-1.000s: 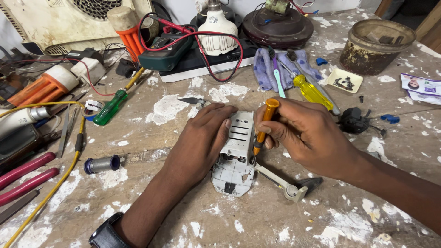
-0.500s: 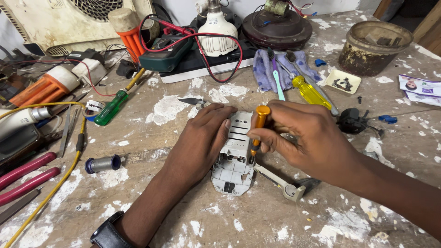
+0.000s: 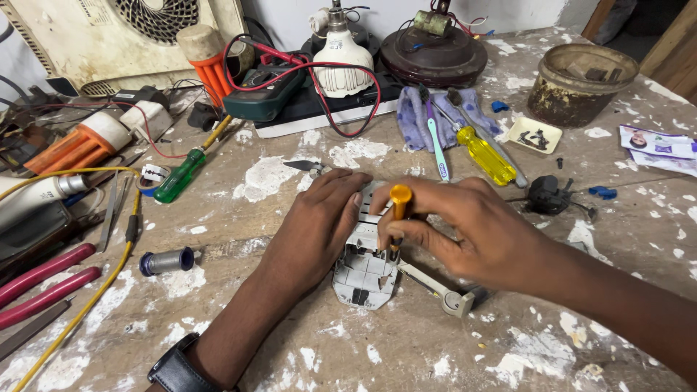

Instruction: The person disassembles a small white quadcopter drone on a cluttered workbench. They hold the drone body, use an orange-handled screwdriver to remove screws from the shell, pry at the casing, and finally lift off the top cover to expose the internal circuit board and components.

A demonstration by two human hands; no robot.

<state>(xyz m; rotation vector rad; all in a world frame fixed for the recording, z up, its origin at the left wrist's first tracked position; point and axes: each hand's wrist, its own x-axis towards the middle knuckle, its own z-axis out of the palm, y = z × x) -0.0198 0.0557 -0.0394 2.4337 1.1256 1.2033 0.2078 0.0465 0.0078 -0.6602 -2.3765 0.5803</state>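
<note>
Paint-flecked bench (image 3: 290, 341): left hand (image 3: 319, 225) flat on grey casing (image 3: 363, 272), right hand (image 3: 465, 229) clamped on orange screwdriver (image 3: 398, 210), tools crowding behind.

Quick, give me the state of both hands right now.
Left hand: laid flat on the grey plastic device, steadying it.
Right hand: closed around the orange-handled screwdriver, tip in the device.
</note>
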